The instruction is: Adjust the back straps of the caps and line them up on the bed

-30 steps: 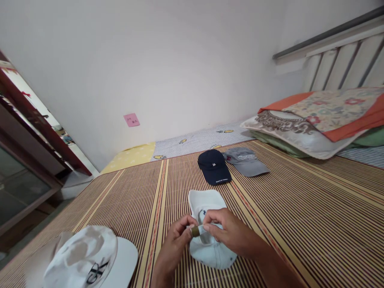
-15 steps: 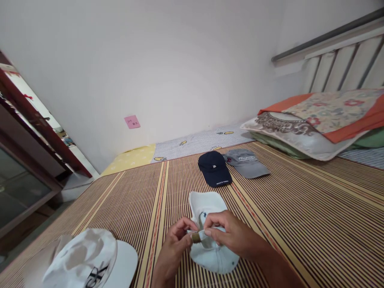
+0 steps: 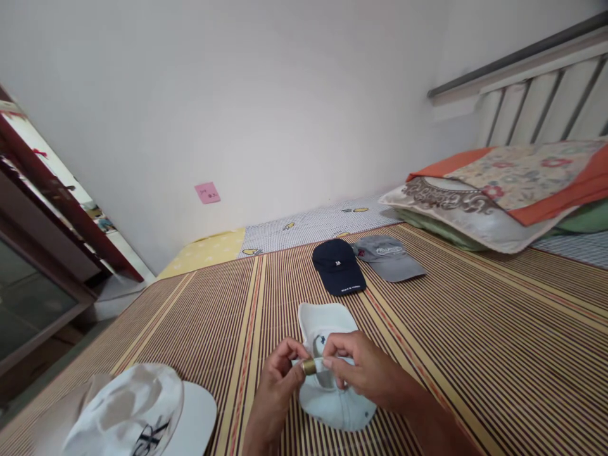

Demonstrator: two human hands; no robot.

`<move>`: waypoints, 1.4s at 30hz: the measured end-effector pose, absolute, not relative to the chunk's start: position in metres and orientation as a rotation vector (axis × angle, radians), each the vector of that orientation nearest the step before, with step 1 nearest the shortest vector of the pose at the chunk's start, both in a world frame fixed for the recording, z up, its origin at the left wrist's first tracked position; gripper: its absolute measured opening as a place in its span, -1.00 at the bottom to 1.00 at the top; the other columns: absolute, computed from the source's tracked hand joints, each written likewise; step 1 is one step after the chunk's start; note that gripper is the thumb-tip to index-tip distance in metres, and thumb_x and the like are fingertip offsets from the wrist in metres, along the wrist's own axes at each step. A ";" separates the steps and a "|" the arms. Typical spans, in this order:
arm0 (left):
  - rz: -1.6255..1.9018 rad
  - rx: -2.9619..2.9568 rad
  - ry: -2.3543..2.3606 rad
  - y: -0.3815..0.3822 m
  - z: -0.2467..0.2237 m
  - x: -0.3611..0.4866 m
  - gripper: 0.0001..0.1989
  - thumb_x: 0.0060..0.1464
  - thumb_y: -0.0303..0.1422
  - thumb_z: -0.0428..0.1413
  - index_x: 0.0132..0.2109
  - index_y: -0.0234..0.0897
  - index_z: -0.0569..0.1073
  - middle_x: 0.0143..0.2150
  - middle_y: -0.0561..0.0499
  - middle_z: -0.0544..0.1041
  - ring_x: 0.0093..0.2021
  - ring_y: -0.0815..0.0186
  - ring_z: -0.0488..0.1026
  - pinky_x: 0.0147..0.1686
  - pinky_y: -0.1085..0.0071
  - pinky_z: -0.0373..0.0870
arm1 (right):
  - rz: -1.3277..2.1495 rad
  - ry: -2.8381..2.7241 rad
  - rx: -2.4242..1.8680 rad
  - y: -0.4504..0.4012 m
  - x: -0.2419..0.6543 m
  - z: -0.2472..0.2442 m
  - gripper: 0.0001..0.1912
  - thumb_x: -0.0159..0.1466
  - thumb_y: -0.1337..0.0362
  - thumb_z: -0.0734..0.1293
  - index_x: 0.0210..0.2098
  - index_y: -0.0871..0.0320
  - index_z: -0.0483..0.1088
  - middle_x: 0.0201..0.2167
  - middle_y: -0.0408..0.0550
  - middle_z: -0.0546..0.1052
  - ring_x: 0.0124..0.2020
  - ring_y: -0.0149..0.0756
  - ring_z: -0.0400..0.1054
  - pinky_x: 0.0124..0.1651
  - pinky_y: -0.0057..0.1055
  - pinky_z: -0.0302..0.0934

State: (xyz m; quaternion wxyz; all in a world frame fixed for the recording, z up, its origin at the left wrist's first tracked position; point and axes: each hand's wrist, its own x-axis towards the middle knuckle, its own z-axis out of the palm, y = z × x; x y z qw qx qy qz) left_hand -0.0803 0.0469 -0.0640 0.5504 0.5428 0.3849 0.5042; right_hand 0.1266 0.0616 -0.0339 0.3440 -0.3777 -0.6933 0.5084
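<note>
Well in from the far edge of the striped mat (image 3: pixel 190 329), in the head view, our pale blue cap (image 3: pixel 337 405) lies with its brim pointing towards that edge and its inside partly showing. Our left hand (image 3: pixel 275 386) has thumb and fingertips drawn narrow, pinching beside the brass-coloured clasp (image 3: pixel 309 367). With our right hand (image 3: pixel 363 367) we pinch the pale strap (image 3: pixel 320 365) just beside the clasp. A small dark blue emblem (image 3: pixel 323 340) shows on the cap beyond our fingers.

Closer to the mat's far edge we see a navy cap (image 3: pixel 338 266), small white lettering on its crown and along its brim, too fine to read surely; it meets a grey cap (image 3: pixel 390 258) whose white script we cannot make out. To our left, a white cap (image 3: pixel 128 405) bears large black overlapping letters, seemingly CK, beside a beige item (image 3: pixel 61 411). On the wall (image 3: pixel 294 95), a pink note (image 3: pixel 208 192) has dark handwriting too small for us to read. Pillows (image 3: pixel 484 209) sit at the mat's far right corner.
</note>
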 end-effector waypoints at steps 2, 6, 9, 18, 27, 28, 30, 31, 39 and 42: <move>1.183 1.294 0.937 0.046 -0.062 -0.080 -0.71 0.07 -0.14 0.32 -0.27 -0.25 0.47 -0.36 0.09 0.39 -0.38 0.38 0.23 -0.40 0.49 0.17 | 1.348 -1.748 -0.976 0.063 0.126 -0.036 -0.85 0.30 0.32 0.30 -0.41 0.12 0.41 -0.58 -0.24 0.48 -0.59 -0.45 0.22 -0.41 -0.47 0.09; 1.103 1.300 0.906 0.045 -0.060 -0.081 -0.66 0.03 -0.17 0.36 -0.20 -0.23 0.43 -0.31 0.08 0.40 -0.33 0.36 0.27 -0.36 0.48 0.22 | 1.361 -1.710 -0.988 0.066 0.126 -0.038 -0.86 0.30 0.31 0.30 -0.41 0.12 0.40 -0.58 -0.25 0.48 -0.63 -0.48 0.16 -0.45 -0.47 0.08; 1.076 1.302 0.905 0.044 -0.059 -0.081 -0.62 -0.02 -0.17 0.40 -0.20 -0.23 0.42 -0.32 0.09 0.39 -0.32 0.36 0.28 -0.35 0.47 0.22 | 1.388 -1.729 -0.975 0.067 0.126 -0.039 -0.86 0.30 0.32 0.30 -0.41 0.13 0.40 -0.57 -0.25 0.47 -0.64 -0.49 0.16 -0.49 -0.50 0.07; 1.058 1.296 0.904 0.045 -0.061 -0.082 -0.62 0.03 -0.06 0.35 -0.24 -0.27 0.48 -0.36 0.08 0.41 -0.38 0.39 0.24 -0.39 0.47 0.16 | 1.436 -1.742 -0.910 0.066 0.125 -0.037 -0.89 0.28 0.30 0.32 -0.40 0.14 0.39 -0.55 -0.23 0.47 -0.62 -0.49 0.18 -0.54 -0.56 0.08; 1.013 1.310 0.890 0.042 -0.057 -0.082 -0.62 0.06 -0.06 0.33 -0.23 -0.27 0.48 -0.34 0.08 0.39 -0.36 0.39 0.22 -0.37 0.47 0.14 | 1.486 -1.786 -0.900 0.064 0.132 -0.036 -0.89 0.29 0.28 0.33 -0.37 0.16 0.43 -0.55 -0.21 0.49 -0.62 -0.50 0.21 -0.54 -0.56 0.09; 1.012 1.315 0.880 0.041 -0.056 -0.081 -0.63 0.07 -0.06 0.32 -0.21 -0.26 0.48 -0.33 0.08 0.39 -0.35 0.38 0.23 -0.37 0.47 0.14 | 1.478 -1.788 -0.908 0.064 0.133 -0.036 -0.89 0.29 0.29 0.33 -0.37 0.16 0.43 -0.55 -0.22 0.49 -0.62 -0.50 0.21 -0.54 -0.57 0.09; 1.009 1.310 0.859 0.040 -0.054 -0.079 -0.65 0.11 -0.07 0.30 -0.16 -0.23 0.46 -0.33 0.09 0.39 -0.34 0.38 0.24 -0.36 0.46 0.13 | 1.468 -1.792 -0.917 0.065 0.133 -0.036 -0.89 0.28 0.29 0.33 -0.37 0.16 0.43 -0.55 -0.22 0.48 -0.63 -0.51 0.20 -0.55 -0.57 0.08; 1.008 1.302 0.853 0.040 -0.053 -0.079 -0.66 0.12 -0.08 0.30 -0.15 -0.22 0.45 -0.33 0.09 0.39 -0.34 0.37 0.25 -0.36 0.46 0.13 | 1.466 -1.796 -0.919 0.065 0.133 -0.036 -0.89 0.28 0.30 0.32 -0.38 0.16 0.43 -0.56 -0.22 0.48 -0.63 -0.51 0.20 -0.56 -0.57 0.07; 1.027 1.339 0.912 0.041 -0.056 -0.081 -0.66 0.08 -0.09 0.32 -0.26 -0.26 0.46 -0.36 0.08 0.42 -0.35 0.36 0.27 -0.34 0.45 0.17 | 1.571 -1.745 -0.853 0.064 0.125 -0.040 -0.91 0.26 0.30 0.31 -0.38 0.16 0.40 -0.57 -0.22 0.48 -0.66 -0.52 0.19 -0.58 -0.57 0.09; 1.030 1.350 0.934 0.042 -0.055 -0.082 -0.69 0.11 -0.11 0.31 -0.22 -0.25 0.48 -0.32 0.06 0.45 -0.32 0.35 0.29 -0.31 0.44 0.20 | 1.561 -1.748 -0.856 0.066 0.128 -0.041 -0.88 0.28 0.27 0.32 -0.37 0.16 0.41 -0.55 -0.19 0.51 -0.64 -0.50 0.22 -0.56 -0.56 0.11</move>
